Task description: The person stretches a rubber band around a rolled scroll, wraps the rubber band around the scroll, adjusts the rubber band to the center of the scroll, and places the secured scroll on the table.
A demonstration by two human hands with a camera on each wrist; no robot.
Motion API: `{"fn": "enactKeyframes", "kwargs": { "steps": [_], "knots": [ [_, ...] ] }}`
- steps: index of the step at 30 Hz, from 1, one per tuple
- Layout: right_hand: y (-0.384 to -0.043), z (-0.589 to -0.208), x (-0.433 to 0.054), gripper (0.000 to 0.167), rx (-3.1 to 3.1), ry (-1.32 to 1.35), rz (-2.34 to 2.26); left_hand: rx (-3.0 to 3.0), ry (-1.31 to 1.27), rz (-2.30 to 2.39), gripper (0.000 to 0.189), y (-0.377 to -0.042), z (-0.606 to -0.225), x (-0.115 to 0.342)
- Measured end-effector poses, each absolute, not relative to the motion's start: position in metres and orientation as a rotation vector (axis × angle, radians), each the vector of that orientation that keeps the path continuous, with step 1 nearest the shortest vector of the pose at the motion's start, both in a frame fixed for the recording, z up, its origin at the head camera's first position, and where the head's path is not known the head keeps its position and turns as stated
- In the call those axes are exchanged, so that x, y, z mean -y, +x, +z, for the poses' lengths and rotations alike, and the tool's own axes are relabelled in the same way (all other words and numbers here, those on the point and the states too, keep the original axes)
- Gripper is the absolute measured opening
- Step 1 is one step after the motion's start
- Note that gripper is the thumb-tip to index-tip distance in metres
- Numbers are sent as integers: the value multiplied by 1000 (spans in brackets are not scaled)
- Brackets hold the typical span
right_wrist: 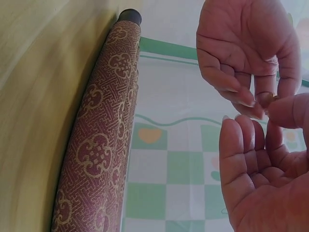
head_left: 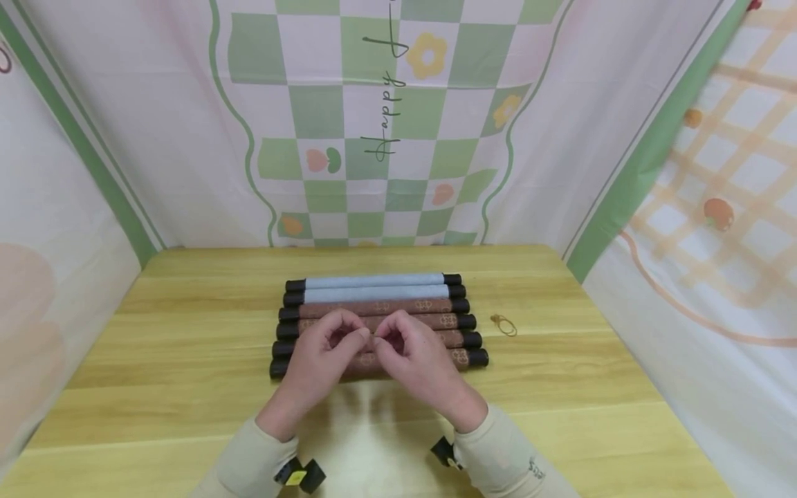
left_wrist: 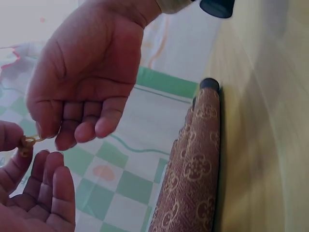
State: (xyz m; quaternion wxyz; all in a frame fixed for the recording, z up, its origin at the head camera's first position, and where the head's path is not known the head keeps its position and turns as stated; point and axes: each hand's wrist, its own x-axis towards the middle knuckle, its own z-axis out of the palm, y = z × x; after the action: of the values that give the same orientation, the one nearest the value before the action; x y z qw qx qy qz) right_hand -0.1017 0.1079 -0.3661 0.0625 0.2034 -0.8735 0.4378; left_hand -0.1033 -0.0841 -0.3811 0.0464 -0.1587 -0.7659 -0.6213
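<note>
My left hand (head_left: 324, 354) and right hand (head_left: 418, 358) meet fingertip to fingertip above a row of rolled scrolls. Between them is a small, knotted yellowish rubber band (left_wrist: 27, 144). The left thumb and forefinger pinch its knotted part, while the right fingertips hold a short strand of it, clearest in the left wrist view. Under the hands lie several brown patterned scrolls (head_left: 459, 357) with gold motifs and black end knobs; the hands hide their middle parts. Behind these, two light blue scrolls (head_left: 376, 293) lie parallel to them.
A second rubber band (head_left: 506, 326), looped and partly tangled, lies right of the scrolls. Everything rests on a wooden tabletop (head_left: 168, 360). A printed cloth with green checks (head_left: 314, 114) hangs behind it, with more cloth at both sides.
</note>
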Motion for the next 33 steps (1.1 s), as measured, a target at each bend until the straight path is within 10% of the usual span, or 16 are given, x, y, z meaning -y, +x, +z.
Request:
{"fn": "enactKeyframes", "kwargs": {
  "steps": [33],
  "knots": [
    [-104,-361,-111,6,2409,396,2001,2464,-448,-1937,16,-103,-381,81]
  ]
}}
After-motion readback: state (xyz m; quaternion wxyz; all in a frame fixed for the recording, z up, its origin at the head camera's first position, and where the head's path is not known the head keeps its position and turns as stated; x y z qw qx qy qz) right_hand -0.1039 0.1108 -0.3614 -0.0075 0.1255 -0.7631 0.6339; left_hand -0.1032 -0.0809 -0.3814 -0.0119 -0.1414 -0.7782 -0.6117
